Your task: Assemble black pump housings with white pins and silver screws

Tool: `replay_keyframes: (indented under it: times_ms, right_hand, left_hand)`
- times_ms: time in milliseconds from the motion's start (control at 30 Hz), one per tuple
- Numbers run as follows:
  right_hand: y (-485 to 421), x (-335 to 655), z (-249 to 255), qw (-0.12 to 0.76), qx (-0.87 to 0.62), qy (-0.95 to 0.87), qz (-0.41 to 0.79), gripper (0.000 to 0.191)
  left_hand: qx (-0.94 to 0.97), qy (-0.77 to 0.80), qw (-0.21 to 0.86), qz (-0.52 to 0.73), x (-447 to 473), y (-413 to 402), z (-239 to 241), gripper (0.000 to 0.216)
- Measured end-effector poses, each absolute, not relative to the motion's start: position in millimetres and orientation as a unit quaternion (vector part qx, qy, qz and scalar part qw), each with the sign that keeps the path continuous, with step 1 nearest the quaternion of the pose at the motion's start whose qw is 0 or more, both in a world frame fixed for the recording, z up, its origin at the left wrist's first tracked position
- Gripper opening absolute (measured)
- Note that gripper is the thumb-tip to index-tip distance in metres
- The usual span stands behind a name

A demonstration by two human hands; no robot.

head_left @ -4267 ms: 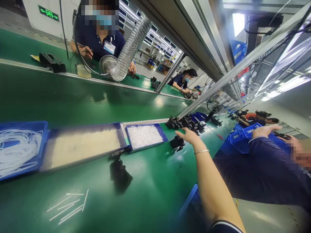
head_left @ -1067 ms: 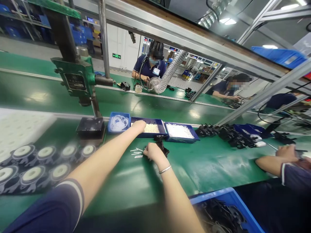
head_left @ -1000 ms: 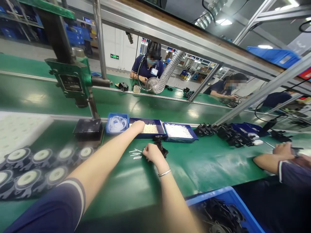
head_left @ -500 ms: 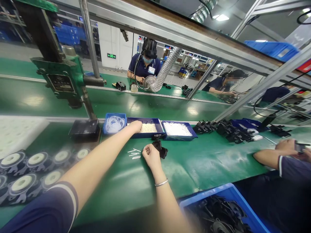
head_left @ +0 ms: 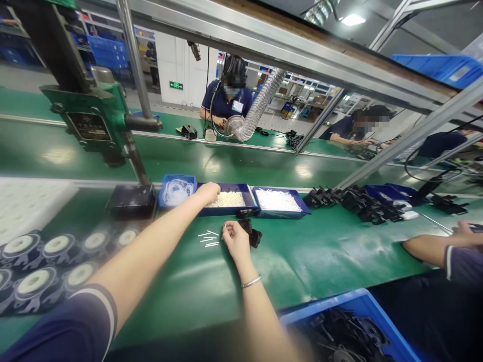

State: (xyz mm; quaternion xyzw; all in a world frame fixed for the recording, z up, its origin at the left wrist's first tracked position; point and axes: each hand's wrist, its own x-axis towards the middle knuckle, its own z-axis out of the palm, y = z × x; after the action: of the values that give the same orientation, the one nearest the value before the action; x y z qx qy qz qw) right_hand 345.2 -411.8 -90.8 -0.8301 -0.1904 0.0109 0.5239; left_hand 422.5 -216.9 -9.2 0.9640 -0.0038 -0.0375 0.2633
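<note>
Back from the far-right pile (head_left: 358, 203), the right hand (head_left: 234, 240) now curls on the table (head_left: 302, 261) beside the black part (head_left: 253, 235), fingers (head_left: 228, 232) seemingly pinching a white tube (head_left: 225, 227) from the loose tubes (head_left: 207, 239) laid ready left, while the left hand (head_left: 208, 192) dips into the middle tray (head_left: 230, 211), finger grip hidden.

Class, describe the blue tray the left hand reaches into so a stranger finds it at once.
Three blue trays line the green bench. Take the middle tray, under the left hand. It holds small white bits; its neighbours hold coiled tubing and longer sticks.
</note>
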Motion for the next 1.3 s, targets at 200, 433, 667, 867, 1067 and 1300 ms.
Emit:
replay_keyframes:
  times_ms: [200, 433, 667, 867, 1067, 1300]
  right_hand:
    - [-412, 345, -91, 0.562, -0.806, -0.183, 0.033, 0.019]
    - [-415, 341, -83, 0.604, -0.779, -0.168, 0.036, 0.031]
    - [-412, 335, -72, 0.685, -0.712, -0.142, 0.053, 0.037]
    - [-406, 302, -42, 0.731, -0.664, -0.137, 0.081, 0.025]
    - [-401, 263, -41, 0.737, -0.647, -0.113, 0.162, 0.023]
    - [-387, 243, -42, 0.72, -0.663, -0.142, 0.149, 0.014]
  left_hand:
    - [0.938, 0.025, 0.344, 0.029, 407, -214, 8, 0.023]
    - [0.836, 0.016, 0.526, 0.156, 298, -243, 38, 0.025]
    - [0.511, 0.105, 0.846, -0.111, 172, -265, -28, 0.038]
    - [0.487, 0.144, 0.858, -0.076, 174, -235, -44, 0.04]
    - [0.441, 0.139, 0.883, -0.078, 185, -226, -60, 0.037]
    - [0.324, 0.147, 0.93, -0.095, 185, -215, -73, 0.031]
